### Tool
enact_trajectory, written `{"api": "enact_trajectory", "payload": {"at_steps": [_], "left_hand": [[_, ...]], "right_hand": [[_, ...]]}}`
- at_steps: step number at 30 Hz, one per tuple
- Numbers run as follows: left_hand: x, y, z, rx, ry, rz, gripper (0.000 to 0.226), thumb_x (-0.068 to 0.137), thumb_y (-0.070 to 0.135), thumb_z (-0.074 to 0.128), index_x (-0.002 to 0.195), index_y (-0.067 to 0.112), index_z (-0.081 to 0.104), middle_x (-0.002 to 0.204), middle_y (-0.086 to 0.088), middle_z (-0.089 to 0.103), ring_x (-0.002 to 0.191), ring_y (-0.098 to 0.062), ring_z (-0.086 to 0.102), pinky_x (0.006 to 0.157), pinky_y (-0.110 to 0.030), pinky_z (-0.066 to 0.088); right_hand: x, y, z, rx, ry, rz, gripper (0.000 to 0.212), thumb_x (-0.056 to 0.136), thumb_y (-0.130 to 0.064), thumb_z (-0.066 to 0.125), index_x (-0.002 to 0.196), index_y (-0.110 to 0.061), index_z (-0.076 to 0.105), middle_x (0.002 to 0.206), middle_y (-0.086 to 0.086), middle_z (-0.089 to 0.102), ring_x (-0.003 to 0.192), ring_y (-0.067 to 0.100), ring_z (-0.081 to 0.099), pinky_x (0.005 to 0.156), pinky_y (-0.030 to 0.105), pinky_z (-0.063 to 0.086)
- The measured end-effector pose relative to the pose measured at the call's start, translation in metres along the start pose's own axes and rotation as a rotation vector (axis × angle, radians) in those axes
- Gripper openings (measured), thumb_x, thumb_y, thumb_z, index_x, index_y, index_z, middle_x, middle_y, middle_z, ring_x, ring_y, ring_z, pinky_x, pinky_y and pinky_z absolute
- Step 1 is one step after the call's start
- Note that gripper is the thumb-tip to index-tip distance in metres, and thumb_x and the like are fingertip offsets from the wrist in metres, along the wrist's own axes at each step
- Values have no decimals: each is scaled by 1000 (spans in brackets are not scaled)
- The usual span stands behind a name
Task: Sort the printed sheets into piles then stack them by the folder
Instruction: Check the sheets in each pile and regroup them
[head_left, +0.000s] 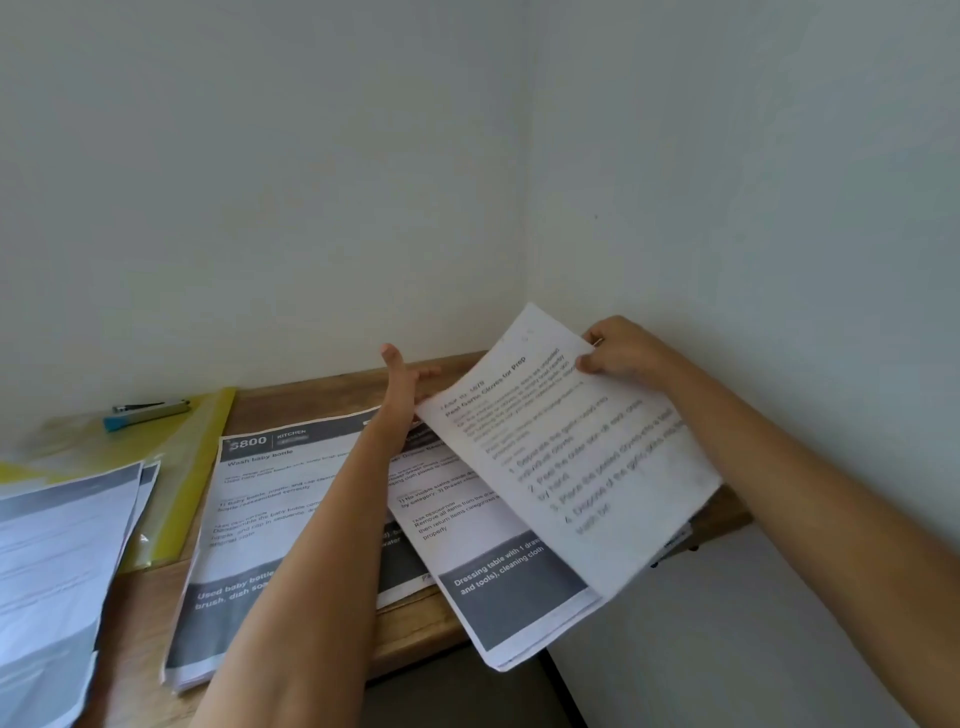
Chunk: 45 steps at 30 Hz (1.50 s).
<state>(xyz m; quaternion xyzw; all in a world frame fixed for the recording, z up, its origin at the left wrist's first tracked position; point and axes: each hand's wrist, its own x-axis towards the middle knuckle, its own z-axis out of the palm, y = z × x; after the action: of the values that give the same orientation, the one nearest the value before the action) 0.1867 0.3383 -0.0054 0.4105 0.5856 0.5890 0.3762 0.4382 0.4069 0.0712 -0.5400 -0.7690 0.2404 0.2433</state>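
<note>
A brown wooden desk (415, 618) sits in a pale-walled corner, its near edge overhung by grey-banded printed sheets (291, 499) in loose piles. Farther in, the right hand (621, 353) pinches a lifted white text sheet (576, 452) at its top corner; the left hand (402, 384) is open-fingered beneath that sheet's edge. Far left lies a yellow translucent plastic folder (202, 431)
</note>
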Motion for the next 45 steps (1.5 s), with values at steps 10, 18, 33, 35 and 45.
{"api": "enact_trajectory", "payload": {"at_steps": [10, 18, 33, 35, 45], "left_hand": [[-4, 0, 5, 390, 1, 137, 82, 86, 77, 7, 129, 27, 56, 107, 0, 72, 111, -25, 61, 104, -50, 40], [-4, -3, 13, 560, 13, 192, 76, 90, 72, 16, 135, 24, 54, 130, -8, 60, 126, -28, 49, 104, -44, 35], [0, -7, 15, 714, -95, 204, 34, 80, 21, 76, 110, 23, 60, 98, 7, 64, 83, -7, 59, 63, -18, 43], [-1, -6, 16, 757, -81, 223, 31, 82, 21, 74, 110, 21, 61, 99, 5, 63, 82, -7, 57, 65, -19, 42], [2, -12, 14, 820, -89, 249, 19, 86, 27, 68, 102, 18, 65, 97, 2, 66, 78, -7, 58, 59, -17, 39]], "right_hand": [[-17, 11, 50, -14, 47, 59, 23, 86, -8, 61, 109, -2, 62, 106, 11, 62, 90, 24, 57, 70, 25, 42], [-28, 9, 77, -72, -63, -87, 27, 95, -26, 46, 116, -16, 58, 121, 1, 58, 112, 23, 53, 92, 34, 44], [-41, 4, 106, -240, -158, -95, 46, 100, -29, 39, 137, -1, 35, 142, 19, 38, 137, 32, 27, 111, 40, 25], [-36, 4, 101, -206, -128, -99, 41, 100, -29, 40, 130, -1, 42, 139, 19, 42, 136, 33, 30, 108, 38, 29], [-4, 39, 82, -242, -105, -60, 54, 88, -48, 52, 126, -9, 56, 128, 11, 59, 116, 29, 54, 100, 38, 42]]}}
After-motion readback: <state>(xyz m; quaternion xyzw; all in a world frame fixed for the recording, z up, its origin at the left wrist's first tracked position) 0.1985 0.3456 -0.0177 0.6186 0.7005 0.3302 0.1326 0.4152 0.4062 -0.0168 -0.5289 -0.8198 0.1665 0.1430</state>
